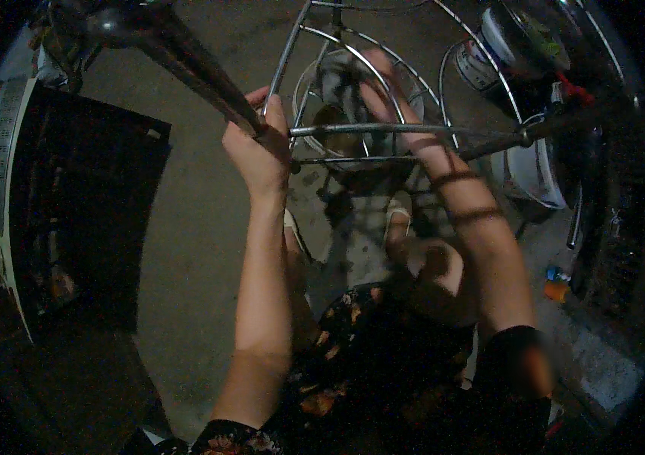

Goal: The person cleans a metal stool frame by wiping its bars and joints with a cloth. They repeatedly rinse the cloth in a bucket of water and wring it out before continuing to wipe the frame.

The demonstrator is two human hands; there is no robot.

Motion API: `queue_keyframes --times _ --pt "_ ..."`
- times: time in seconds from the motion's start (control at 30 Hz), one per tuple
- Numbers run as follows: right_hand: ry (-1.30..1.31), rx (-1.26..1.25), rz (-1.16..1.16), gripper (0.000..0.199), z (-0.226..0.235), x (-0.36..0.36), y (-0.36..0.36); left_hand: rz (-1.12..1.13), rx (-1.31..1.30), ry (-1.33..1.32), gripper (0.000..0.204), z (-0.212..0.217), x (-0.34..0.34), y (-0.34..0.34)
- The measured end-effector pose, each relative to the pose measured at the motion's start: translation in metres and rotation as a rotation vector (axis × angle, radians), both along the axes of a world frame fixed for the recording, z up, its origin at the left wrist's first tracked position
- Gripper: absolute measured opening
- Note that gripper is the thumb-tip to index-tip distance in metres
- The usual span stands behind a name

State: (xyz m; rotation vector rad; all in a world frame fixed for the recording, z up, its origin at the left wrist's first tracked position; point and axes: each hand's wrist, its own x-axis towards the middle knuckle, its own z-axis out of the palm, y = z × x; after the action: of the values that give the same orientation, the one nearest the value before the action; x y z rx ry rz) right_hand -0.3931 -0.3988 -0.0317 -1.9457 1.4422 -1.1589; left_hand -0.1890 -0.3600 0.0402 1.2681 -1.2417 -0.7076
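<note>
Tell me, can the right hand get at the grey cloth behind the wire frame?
Probably yes. The right hand already lies against the grey cloth, reaching between the bars of the wire frame; no bar seems to block it.

Bare concrete floor [201, 220] lies open to the left of the left hand [262, 152]. Ahead, the wire frame [383, 129] crosses the way with narrow gaps between its rods. A dark cabinet [72, 212] blocks the far left, paint cans [481, 61] crowd the right.

hands: 2 [262, 152] [387, 95] | wire frame: 1 [383, 129], under both hands | cloth: 1 [341, 80], by right hand | dark tube: 1 [186, 57], at left hand | buckets: 2 [481, 64] [535, 171], right of right hand
</note>
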Motion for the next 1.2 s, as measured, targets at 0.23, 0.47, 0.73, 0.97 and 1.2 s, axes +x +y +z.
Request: queue_keyframes --times 0.23,0.47,0.73,0.97,1.2 --pt "0.297 0.054 -0.093 0.04 -0.07 0.058 -0.043 -0.029 0.038 0.083 0.017 0.004 -0.003 0.007" --pt "0.102 -0.033 0.061 0.029 -0.137 0.08 0.0 -0.095 -0.005 0.161 0.017 0.0 -0.03 0.005" --pt "0.022 0.388 0.126 0.026 -0.037 0.054 -0.037 -0.087 0.033 0.066 0.021 -0.005 -0.005 0.017" --pt "0.539 -0.249 0.206 0.042 -0.064 0.081 0.005 -0.043 -0.103 -0.042 0.019 -0.003 -0.001 0.021" --pt "0.189 -0.164 -0.12 0.028 -0.071 0.008 -0.106 -0.126 0.056 0.052 0.017 0.007 -0.013 0.023"
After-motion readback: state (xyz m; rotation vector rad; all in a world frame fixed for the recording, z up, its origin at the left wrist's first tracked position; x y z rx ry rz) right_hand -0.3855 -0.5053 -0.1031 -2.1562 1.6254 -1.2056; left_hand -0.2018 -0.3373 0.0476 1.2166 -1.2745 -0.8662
